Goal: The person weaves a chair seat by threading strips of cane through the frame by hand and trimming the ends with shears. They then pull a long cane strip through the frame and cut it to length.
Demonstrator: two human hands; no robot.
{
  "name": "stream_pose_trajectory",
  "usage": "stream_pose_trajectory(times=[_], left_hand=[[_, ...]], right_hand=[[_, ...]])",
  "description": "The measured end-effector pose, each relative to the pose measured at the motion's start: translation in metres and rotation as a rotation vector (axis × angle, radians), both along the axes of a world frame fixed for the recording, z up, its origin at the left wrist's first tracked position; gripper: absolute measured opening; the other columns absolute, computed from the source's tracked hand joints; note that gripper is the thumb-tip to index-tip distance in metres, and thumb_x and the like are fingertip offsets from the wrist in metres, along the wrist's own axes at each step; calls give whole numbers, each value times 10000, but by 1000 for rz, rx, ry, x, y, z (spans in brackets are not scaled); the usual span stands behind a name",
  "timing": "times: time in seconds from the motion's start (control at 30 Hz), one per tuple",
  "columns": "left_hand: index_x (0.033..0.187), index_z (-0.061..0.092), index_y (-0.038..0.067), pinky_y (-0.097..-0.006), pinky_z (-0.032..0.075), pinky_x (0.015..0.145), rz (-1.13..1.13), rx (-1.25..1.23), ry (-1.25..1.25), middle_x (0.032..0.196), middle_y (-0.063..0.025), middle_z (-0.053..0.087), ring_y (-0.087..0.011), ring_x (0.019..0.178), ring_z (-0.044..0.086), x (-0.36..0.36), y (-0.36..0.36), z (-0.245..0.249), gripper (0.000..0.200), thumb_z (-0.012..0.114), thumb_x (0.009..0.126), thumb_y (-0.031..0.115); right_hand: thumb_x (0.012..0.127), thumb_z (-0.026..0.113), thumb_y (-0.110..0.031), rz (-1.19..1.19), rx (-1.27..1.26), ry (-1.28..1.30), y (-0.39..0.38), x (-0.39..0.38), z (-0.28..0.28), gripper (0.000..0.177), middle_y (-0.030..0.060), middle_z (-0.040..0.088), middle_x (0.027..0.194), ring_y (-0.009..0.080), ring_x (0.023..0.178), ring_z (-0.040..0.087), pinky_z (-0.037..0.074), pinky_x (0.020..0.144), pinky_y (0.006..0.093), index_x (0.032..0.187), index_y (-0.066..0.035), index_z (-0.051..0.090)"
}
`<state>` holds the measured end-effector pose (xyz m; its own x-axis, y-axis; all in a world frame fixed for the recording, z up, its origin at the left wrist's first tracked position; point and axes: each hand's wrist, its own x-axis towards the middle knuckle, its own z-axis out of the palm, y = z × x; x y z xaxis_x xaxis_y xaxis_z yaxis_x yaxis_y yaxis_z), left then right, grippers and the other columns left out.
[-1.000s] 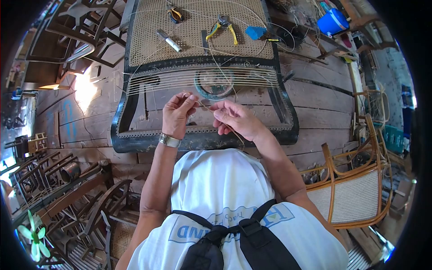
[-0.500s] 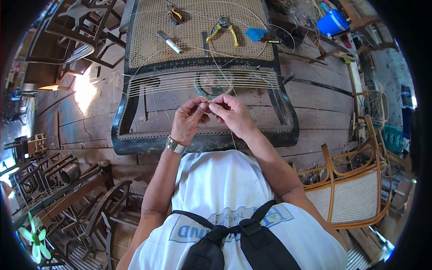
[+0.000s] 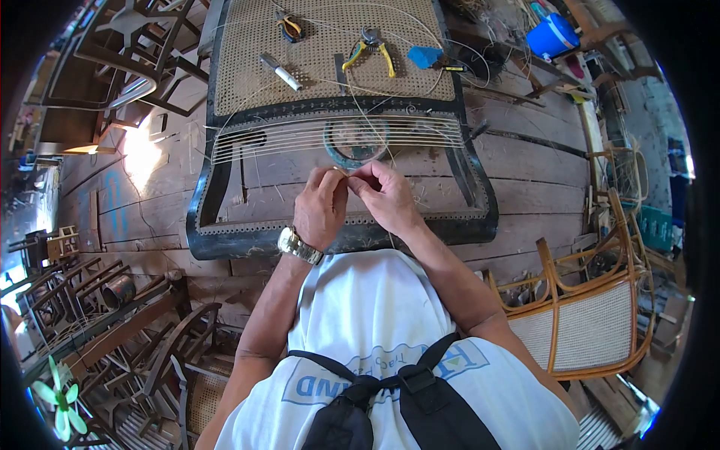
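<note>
In the head view, my left hand (image 3: 321, 204), a metal watch on its wrist, and my right hand (image 3: 386, 196) meet fingertip to fingertip. Both are pinched on a thin strand of cane (image 3: 344, 172), mostly hidden by the fingers. They hover over the opening of a black wooden chair frame (image 3: 255, 241) with small holes along its edges. Just beyond my hands, several parallel cane strands (image 3: 292, 135) stretch across that opening. A round greenish ring-shaped thing (image 3: 335, 154) shows beneath them. One loose strand (image 3: 365, 112) crosses the rows from the woven panel.
On the woven cane panel (image 3: 247, 45) lie yellow-handled cutters (image 3: 388, 61), smaller pliers (image 3: 289, 28), a white-and-grey marker-like tool (image 3: 286, 77) and a blue piece (image 3: 424, 56). Chair frames (image 3: 135, 52) crowd the left; a rattan chair (image 3: 592, 326) stands at right. A blue container (image 3: 553, 37) is upper right.
My left hand has rolled over so that its back and the watch face show more, its fingers curling inward. My right hand stays almost in place, still pinching.
</note>
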<state>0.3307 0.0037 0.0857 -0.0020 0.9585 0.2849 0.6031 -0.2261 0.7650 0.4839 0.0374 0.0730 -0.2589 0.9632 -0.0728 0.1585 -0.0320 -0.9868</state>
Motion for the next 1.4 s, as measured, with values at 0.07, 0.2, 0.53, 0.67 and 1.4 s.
stream_pose_trajectory(times=[0.07,0.2,0.53,0.67,1.4], left_hand=[[996,624,58,-408,537,637,38,38,-48,936,-151,652,-361,806,657,1,0,1,114,613,887,26],[945,654,25,-332,521,686,57,-188,-350,931,-80,672,-229,817,655,-4,-3,-20,67,623,896,58],[969,667,38,-251,480,693,34,-874,-1256,889,-31,679,-104,740,592,-28,-2,-2,122,600,908,120],[932,666,34,-220,440,606,-48,-849,-1098,804,-11,652,-69,658,549,-29,-2,-13,98,613,900,109],[973,678,-6,-283,495,611,93,-526,-487,763,-63,660,-92,682,611,0,10,-8,201,619,918,177]], right_hand=[[906,695,-98,4,8,10,-2,0,4,118,49,694,812,81,708,597,502,650,259,963,3,672],[896,703,-88,25,21,55,-4,2,-5,105,66,711,826,87,720,625,512,651,265,954,-2,687],[903,700,-93,93,24,-44,-10,3,15,122,27,711,838,55,728,607,498,666,230,1009,-33,707],[910,686,-78,146,27,-73,-9,5,5,97,21,703,839,55,739,603,494,673,227,992,-28,702],[905,659,-76,85,98,-128,1,25,13,89,98,699,792,143,679,663,515,618,288,940,5,652]])
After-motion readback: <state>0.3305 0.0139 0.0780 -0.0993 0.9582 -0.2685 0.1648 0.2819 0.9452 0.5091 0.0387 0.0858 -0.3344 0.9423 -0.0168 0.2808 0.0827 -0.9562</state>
